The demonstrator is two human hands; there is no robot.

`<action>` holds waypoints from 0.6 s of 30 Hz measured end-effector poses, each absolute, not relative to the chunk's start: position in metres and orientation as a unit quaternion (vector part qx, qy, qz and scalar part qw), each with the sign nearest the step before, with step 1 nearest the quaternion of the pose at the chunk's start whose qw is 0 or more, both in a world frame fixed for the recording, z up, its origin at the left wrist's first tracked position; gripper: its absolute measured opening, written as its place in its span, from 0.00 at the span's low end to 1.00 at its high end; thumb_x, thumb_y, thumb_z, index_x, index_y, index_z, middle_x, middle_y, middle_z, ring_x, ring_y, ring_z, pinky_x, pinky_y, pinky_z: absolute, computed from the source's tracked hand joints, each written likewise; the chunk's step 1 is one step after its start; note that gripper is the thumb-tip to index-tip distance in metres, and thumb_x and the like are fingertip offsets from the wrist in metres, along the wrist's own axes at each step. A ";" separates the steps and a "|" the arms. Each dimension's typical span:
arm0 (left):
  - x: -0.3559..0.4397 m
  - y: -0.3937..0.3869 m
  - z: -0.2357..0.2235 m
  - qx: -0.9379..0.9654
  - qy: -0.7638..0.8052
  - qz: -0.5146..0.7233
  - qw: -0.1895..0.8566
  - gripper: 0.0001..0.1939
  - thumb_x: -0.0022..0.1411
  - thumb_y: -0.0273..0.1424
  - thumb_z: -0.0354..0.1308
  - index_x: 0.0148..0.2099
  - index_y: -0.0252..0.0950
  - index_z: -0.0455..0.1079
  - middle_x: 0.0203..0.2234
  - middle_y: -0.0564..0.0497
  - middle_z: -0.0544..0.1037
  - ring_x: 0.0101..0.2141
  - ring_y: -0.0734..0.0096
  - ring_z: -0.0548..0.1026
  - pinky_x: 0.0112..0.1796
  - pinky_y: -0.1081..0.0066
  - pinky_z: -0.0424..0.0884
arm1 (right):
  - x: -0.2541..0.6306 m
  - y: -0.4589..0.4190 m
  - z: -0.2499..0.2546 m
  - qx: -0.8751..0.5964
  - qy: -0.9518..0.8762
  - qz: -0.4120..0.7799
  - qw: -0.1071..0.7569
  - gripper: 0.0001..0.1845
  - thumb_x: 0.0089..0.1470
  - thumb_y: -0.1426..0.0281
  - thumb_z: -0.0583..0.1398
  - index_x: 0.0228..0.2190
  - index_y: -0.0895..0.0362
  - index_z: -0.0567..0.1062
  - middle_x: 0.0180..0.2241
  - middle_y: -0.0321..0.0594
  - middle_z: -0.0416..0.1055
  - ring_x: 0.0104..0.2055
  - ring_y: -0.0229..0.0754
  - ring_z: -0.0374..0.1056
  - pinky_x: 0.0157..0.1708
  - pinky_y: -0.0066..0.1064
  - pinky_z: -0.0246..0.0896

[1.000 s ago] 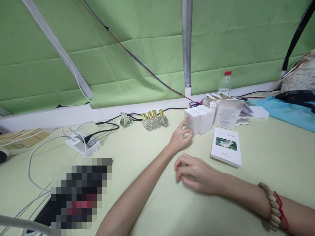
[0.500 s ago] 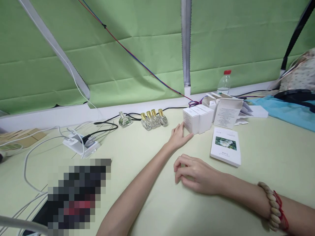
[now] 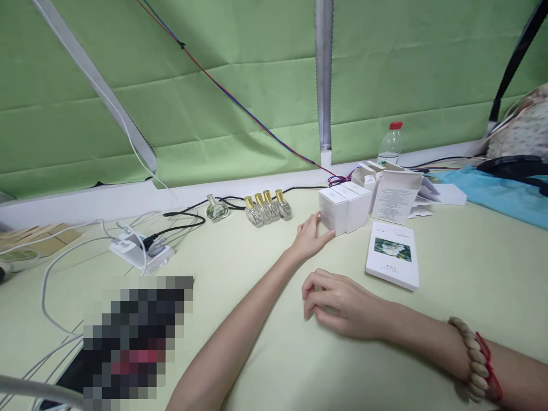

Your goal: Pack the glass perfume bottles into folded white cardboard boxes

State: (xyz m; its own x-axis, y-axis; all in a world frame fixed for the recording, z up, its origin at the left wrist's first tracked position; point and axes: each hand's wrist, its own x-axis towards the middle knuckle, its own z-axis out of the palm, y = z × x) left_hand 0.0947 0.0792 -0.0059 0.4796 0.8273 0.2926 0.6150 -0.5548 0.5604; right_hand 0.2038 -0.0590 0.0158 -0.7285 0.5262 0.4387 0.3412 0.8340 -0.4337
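My left hand (image 3: 309, 237) reaches to a short row of white cartons (image 3: 336, 212) standing upright side by side. Its fingers rest against the left side of the end carton and the thumb touches the lower front. Thumb and fingers are spread apart, so this hand is open. Nearer to me, my right hand (image 3: 338, 302) rests on the table, fingers loosely curled with gaps between them, holding nothing. A flat white carton with a flower picture (image 3: 393, 254) lies beyond it to the right. Left of the cartons, several small glass perfume bottles with gold tops (image 3: 268, 208) lean together.
Another glass bottle without a gold top (image 3: 218, 209) stands by black cables. A power strip (image 3: 141, 251) with cords is at left. Opened cartons (image 3: 396, 197), a red-capped plastic bottle (image 3: 390, 145) and blue cloth (image 3: 509, 197) lie at the back right.
My left hand has slid slightly down and its fingers have shifted from the carton's upper edge to its lower side. The end carton looks nudged slightly toward me. My right hand stays put.
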 end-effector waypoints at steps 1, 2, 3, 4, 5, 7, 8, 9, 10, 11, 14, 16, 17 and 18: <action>0.094 0.079 -0.006 0.838 0.430 0.274 0.193 0.35 0.58 0.46 0.50 0.62 0.39 0.45 0.59 0.43 0.59 0.58 0.59 0.58 0.56 0.56 0.51 | 0.204 -0.059 0.016 -0.236 -0.915 0.164 0.283 0.11 0.52 0.79 0.52 0.30 0.56 0.73 0.35 0.40 0.67 0.37 0.36 0.62 0.34 0.27 0.58; 0.094 0.080 -0.006 0.838 0.431 0.274 0.192 0.35 0.58 0.46 0.50 0.62 0.39 0.45 0.59 0.43 0.59 0.58 0.58 0.58 0.56 0.56 0.51 | 0.204 -0.059 0.016 -0.235 -0.915 0.164 0.283 0.11 0.52 0.79 0.52 0.30 0.56 0.73 0.35 0.40 0.67 0.37 0.36 0.62 0.34 0.27 0.58; 0.094 0.080 -0.006 0.838 0.432 0.275 0.192 0.35 0.58 0.46 0.50 0.62 0.39 0.45 0.59 0.42 0.59 0.58 0.58 0.58 0.56 0.56 0.51 | 0.204 -0.059 0.016 -0.235 -0.915 0.165 0.283 0.11 0.52 0.79 0.52 0.30 0.56 0.73 0.36 0.40 0.67 0.37 0.36 0.62 0.34 0.27 0.58; 0.094 0.080 -0.006 0.837 0.432 0.275 0.192 0.35 0.58 0.46 0.50 0.62 0.38 0.46 0.59 0.42 0.60 0.58 0.58 0.58 0.56 0.56 0.51 | 0.204 -0.059 0.016 -0.235 -0.915 0.166 0.284 0.11 0.52 0.79 0.52 0.30 0.56 0.73 0.36 0.40 0.67 0.37 0.36 0.62 0.34 0.27 0.58; 0.094 0.080 -0.006 0.837 0.432 0.276 0.193 0.34 0.58 0.46 0.50 0.62 0.38 0.46 0.58 0.42 0.60 0.58 0.58 0.59 0.56 0.56 0.51 | 0.204 -0.059 0.016 -0.235 -0.914 0.167 0.285 0.11 0.52 0.79 0.52 0.30 0.56 0.73 0.36 0.40 0.67 0.37 0.36 0.62 0.34 0.28 0.58; 0.094 0.080 -0.005 0.837 0.430 0.278 0.195 0.34 0.58 0.46 0.50 0.62 0.38 0.47 0.57 0.42 0.61 0.57 0.58 0.60 0.55 0.56 0.52 | 0.204 -0.059 0.016 -0.235 -0.913 0.169 0.288 0.11 0.51 0.79 0.52 0.30 0.57 0.73 0.36 0.40 0.67 0.37 0.36 0.62 0.34 0.28 0.58; 0.094 0.079 -0.005 0.836 0.429 0.280 0.196 0.34 0.58 0.46 0.51 0.61 0.38 0.47 0.57 0.42 0.62 0.57 0.58 0.60 0.55 0.56 0.52 | 0.203 -0.059 0.016 -0.236 -0.912 0.170 0.289 0.11 0.51 0.79 0.52 0.30 0.56 0.73 0.35 0.40 0.67 0.37 0.36 0.62 0.34 0.28 0.58; 0.094 0.079 -0.004 0.836 0.428 0.281 0.197 0.34 0.57 0.45 0.51 0.61 0.38 0.47 0.57 0.42 0.62 0.57 0.59 0.60 0.55 0.57 0.52 | 0.203 -0.059 0.016 -0.236 -0.912 0.171 0.290 0.11 0.51 0.79 0.52 0.30 0.56 0.73 0.35 0.40 0.67 0.36 0.36 0.62 0.34 0.28 0.58; 0.094 0.079 -0.004 0.836 0.428 0.282 0.198 0.33 0.58 0.45 0.51 0.61 0.38 0.47 0.57 0.43 0.63 0.57 0.59 0.61 0.55 0.57 0.52 | 0.203 -0.059 0.016 -0.235 -0.911 0.172 0.290 0.11 0.51 0.79 0.52 0.30 0.56 0.73 0.35 0.40 0.67 0.36 0.36 0.62 0.34 0.28 0.58; 0.095 0.078 -0.004 0.835 0.427 0.284 0.199 0.33 0.58 0.45 0.50 0.61 0.38 0.48 0.56 0.43 0.63 0.56 0.59 0.61 0.55 0.57 0.53 | 0.203 -0.059 0.017 -0.235 -0.911 0.173 0.290 0.11 0.51 0.79 0.52 0.30 0.56 0.73 0.35 0.40 0.67 0.37 0.37 0.62 0.34 0.28 0.58; 0.095 0.079 -0.005 0.834 0.424 0.290 0.200 0.32 0.58 0.45 0.50 0.60 0.39 0.48 0.56 0.43 0.64 0.56 0.61 0.62 0.55 0.57 0.53 | 0.204 -0.059 0.017 -0.236 -0.910 0.175 0.292 0.11 0.51 0.79 0.52 0.30 0.56 0.73 0.35 0.40 0.67 0.37 0.37 0.62 0.34 0.28 0.58; 0.095 0.079 -0.005 0.835 0.422 0.292 0.199 0.32 0.58 0.45 0.50 0.61 0.39 0.48 0.56 0.43 0.64 0.55 0.61 0.63 0.54 0.58 0.54 | 0.204 -0.059 0.016 -0.237 -0.911 0.174 0.291 0.11 0.51 0.79 0.52 0.30 0.56 0.73 0.36 0.40 0.67 0.37 0.37 0.62 0.34 0.28 0.58; 0.095 0.079 -0.005 0.835 0.422 0.292 0.198 0.32 0.58 0.46 0.50 0.61 0.39 0.47 0.56 0.43 0.64 0.55 0.60 0.63 0.54 0.58 0.54 | 0.204 -0.059 0.015 -0.237 -0.911 0.172 0.289 0.11 0.51 0.79 0.52 0.30 0.56 0.73 0.36 0.40 0.68 0.37 0.36 0.62 0.34 0.27 0.58; 0.095 0.079 -0.006 0.835 0.422 0.291 0.198 0.33 0.58 0.46 0.50 0.61 0.39 0.47 0.56 0.43 0.64 0.55 0.60 0.63 0.54 0.58 0.54 | 0.204 -0.059 0.015 -0.237 -0.913 0.168 0.288 0.11 0.51 0.79 0.52 0.30 0.56 0.73 0.36 0.39 0.68 0.37 0.36 0.62 0.34 0.27 0.58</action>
